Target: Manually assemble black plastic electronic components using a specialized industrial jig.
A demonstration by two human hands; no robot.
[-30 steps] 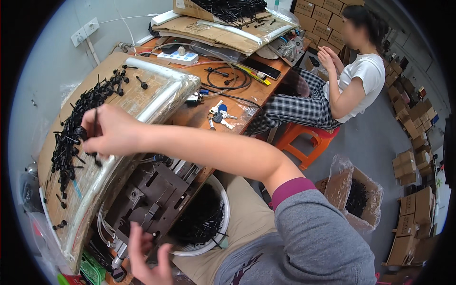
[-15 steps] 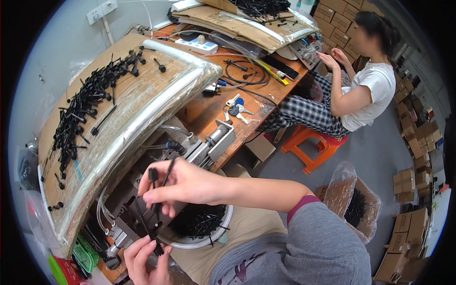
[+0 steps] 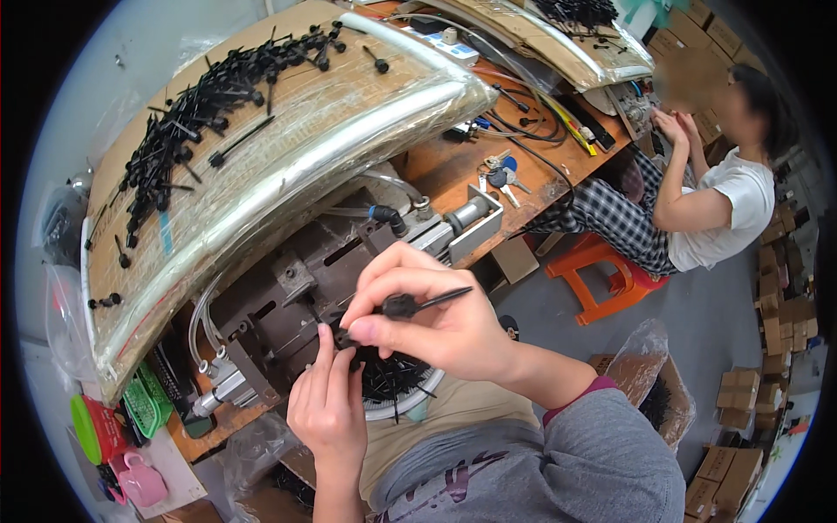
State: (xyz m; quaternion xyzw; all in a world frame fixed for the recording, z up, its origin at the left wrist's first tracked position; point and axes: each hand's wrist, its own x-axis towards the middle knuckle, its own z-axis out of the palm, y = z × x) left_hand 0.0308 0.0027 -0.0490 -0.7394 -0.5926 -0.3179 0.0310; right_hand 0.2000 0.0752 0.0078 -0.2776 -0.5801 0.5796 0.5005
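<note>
My right hand is closed round a black rod-shaped part; its round knob rests by the fingers and its thin stem points right. Its thumb and fingertip also pinch a small dark piece, where they meet the fingertips of my left hand. The left fingers are closed on that black part, mostly hidden between them. Both hands are above the near side of a dark metal fixture. Just below them, a round white-rimmed basket on my lap holds many black parts, partly covered by my hands.
A plastic-wrapped cardboard board bearing a pile of black parts slopes above the fixture. Keys and cables lie on the wooden table. Another person sits at the right on an orange stool. Cartons stand beyond.
My view has shifted, so the table sits higher and further right. My left hand has come up to my right, and their fingertips now meet. The right-hand rod now points sideways.
</note>
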